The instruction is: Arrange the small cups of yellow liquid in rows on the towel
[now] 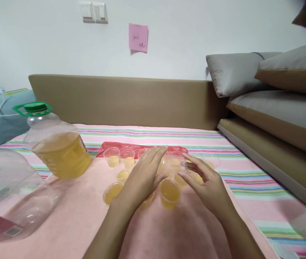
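My left hand [147, 171] is stretched out over the cups with its fingers straight and its thumb apart. My right hand [205, 178] is curved, its fingertips at the edge of a clear plastic piece [173, 163] between the hands; whether this is a cup or a lid is hard to tell. Just below it stands a clear cup of yellow liquid [170, 194]. Another filled cup [112, 194] stands left of my left wrist, and one more is partly hidden under that hand. Behind are rows of cups, among them a back-row cup [112, 158].
A large bottle of yellow liquid [64, 154] with a green cap stands left. Nearer lies a big clear bottle [10, 194]. Red plastic packaging [107, 147] lies behind the cups on a pink cloth [74, 223]. Cushions [277, 108] are stacked right, a headboard [126, 102] behind.
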A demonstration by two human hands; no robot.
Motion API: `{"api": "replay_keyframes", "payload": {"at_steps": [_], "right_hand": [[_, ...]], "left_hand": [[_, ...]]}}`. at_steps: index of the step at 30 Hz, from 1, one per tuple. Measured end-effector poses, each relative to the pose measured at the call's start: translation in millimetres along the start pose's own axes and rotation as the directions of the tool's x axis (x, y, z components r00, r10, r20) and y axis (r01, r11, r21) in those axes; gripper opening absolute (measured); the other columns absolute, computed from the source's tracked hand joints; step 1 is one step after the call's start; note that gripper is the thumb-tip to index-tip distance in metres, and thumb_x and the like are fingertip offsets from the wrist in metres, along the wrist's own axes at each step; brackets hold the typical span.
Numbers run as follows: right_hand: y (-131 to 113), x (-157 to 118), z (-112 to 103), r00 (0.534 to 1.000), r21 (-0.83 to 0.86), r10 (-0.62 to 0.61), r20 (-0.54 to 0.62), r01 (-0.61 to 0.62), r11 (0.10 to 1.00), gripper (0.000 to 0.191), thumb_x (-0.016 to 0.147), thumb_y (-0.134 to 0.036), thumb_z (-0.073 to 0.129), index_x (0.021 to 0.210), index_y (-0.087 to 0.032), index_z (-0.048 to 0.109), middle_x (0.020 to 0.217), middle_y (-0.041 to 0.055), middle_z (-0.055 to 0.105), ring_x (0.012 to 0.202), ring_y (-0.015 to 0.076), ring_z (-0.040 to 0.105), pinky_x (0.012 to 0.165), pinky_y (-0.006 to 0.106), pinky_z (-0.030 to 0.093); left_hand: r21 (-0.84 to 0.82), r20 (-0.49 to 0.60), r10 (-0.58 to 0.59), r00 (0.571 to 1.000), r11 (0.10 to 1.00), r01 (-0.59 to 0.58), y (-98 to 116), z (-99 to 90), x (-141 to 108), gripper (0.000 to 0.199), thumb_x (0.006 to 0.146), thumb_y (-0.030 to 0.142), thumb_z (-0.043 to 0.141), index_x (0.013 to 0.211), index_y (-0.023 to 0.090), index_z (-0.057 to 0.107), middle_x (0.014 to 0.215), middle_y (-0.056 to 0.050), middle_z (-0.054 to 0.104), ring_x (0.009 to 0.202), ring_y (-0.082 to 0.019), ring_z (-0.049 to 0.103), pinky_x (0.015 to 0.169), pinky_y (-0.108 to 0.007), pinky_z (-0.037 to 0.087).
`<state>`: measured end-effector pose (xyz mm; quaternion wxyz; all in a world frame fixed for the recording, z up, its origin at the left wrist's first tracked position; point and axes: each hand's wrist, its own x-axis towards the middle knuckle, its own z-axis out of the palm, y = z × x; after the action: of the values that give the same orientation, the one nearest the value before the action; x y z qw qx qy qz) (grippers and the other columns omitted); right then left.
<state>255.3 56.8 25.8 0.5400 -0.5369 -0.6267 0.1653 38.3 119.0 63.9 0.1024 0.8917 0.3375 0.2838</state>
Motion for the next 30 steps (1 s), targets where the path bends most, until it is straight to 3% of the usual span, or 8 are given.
{"api": "replay_keyframes", "payload": {"at_steps": [4, 6, 11, 13, 16, 23, 28, 30], "right_hand": [[-3, -1, 1, 0.999, -0.073, -0.032, 0.012, 0.033, 0.997, 0.045, 0.098, -0.048, 0.073, 0.138, -0.029, 0.068, 0.133, 0.0091, 0.071, 0.114, 0.0304, 0.073, 0.101, 0.051, 0.062], [-1, -3, 1, 1.0, -0.081, -0.027, 0.015, 0.028, 0.996, 0.051, 0.098, -0.047, 0.073, 0.146, -0.031, 0.062, 0.138, 0.009, 0.069, 0.117, 0.0309, 0.072, 0.103, 0.052, 0.061], [0, -7, 3, 1.0, -0.015, 0.01, -0.028, -0.01, 1.0, 0.094, 0.098, -0.044, 0.073, 0.171, -0.039, 0.014, 0.146, 0.0093, 0.065, 0.122, 0.0303, 0.07, 0.101, 0.055, 0.061], [-3, -7, 2, 0.999, -0.062, -0.028, -0.021, 0.027, 0.998, 0.078, 0.099, -0.043, 0.071, 0.167, -0.039, 0.032, 0.144, 0.0077, 0.066, 0.12, 0.0305, 0.071, 0.101, 0.055, 0.061], [-7, -5, 1, 0.995, -0.153, -0.097, 0.001, 0.096, 0.984, 0.044, 0.1, -0.042, 0.07, 0.143, -0.035, 0.065, 0.143, 0.0047, 0.068, 0.118, 0.0306, 0.071, 0.105, 0.054, 0.059], [-7, -6, 5, 0.989, -0.205, -0.148, 0.0, 0.145, 0.968, 0.04, 0.102, -0.037, 0.066, 0.142, -0.032, 0.067, 0.146, 0.0041, 0.066, 0.132, 0.0308, 0.064, 0.112, 0.052, 0.056], [-9, -10, 8, 0.998, -0.163, -0.061, -0.031, 0.055, 0.985, 0.074, 0.102, -0.037, 0.066, 0.168, -0.037, 0.032, 0.145, 0.006, 0.066, 0.118, 0.0286, 0.073, 0.092, 0.047, 0.066], [-9, -10, 8, 0.997, -0.162, -0.077, -0.032, 0.071, 0.984, 0.073, 0.104, -0.036, 0.065, 0.168, -0.036, 0.031, 0.147, 0.0064, 0.065, 0.121, 0.0285, 0.072, 0.094, 0.047, 0.066]], "left_hand": [[0.032, 0.007, -0.012, 1.0, 0.999, 0.012, -4, -1.2, -2, 0.083, 0.093, 0.021, 0.079, 0.161, 0.03, 0.032, 0.161, -0.015, 0.052, 0.154, -0.035, 0.044, 0.121, -0.061, 0.044], [0.046, 0.011, -0.024, 1.0, 0.999, 0.023, -5, 0.1, -2, 0.084, 0.092, 0.022, 0.08, 0.161, 0.03, 0.033, 0.163, -0.015, 0.05, 0.154, -0.036, 0.044, 0.122, -0.061, 0.044], [0.078, 0.006, -0.001, 1.0, 0.997, 0.001, -6, 4.2, 1, 0.089, 0.09, 0.022, 0.083, 0.161, 0.025, 0.03, 0.161, -0.017, 0.052, 0.15, -0.036, 0.049, 0.121, -0.059, 0.045], [0.087, -0.004, 0.018, 1.0, 0.996, -0.017, -7, 5.0, 1, 0.089, 0.09, 0.021, 0.083, 0.161, 0.023, 0.029, 0.159, -0.017, 0.054, 0.149, -0.036, 0.05, 0.12, -0.059, 0.046], [0.089, -0.008, 0.027, 1.0, 0.996, -0.026, -9, 5.8, 1, 0.088, 0.09, 0.02, 0.082, 0.161, 0.024, 0.03, 0.158, -0.016, 0.055, 0.148, -0.035, 0.05, 0.12, -0.059, 0.046], [0.098, -0.019, 0.007, 1.0, 0.995, -0.005, -9, 7.4, 2, 0.081, 0.093, 0.016, 0.078, 0.159, 0.025, 0.033, 0.157, -0.015, 0.056, 0.148, -0.034, 0.051, 0.121, -0.06, 0.045], [0.125, -0.006, -0.01, 1.0, 0.992, 0.011, -9, 9.6, 5, 0.075, 0.094, 0.012, 0.074, 0.158, 0.017, 0.036, 0.157, -0.018, 0.056, 0.147, -0.035, 0.052, 0.121, -0.062, 0.044], [0.128, -0.01, -0.004, 1.0, 0.992, 0.005, -9, 10.8, 5, 0.074, 0.095, 0.012, 0.074, 0.158, 0.017, 0.036, 0.158, -0.018, 0.056, 0.146, -0.034, 0.052, 0.122, -0.063, 0.043]]}}
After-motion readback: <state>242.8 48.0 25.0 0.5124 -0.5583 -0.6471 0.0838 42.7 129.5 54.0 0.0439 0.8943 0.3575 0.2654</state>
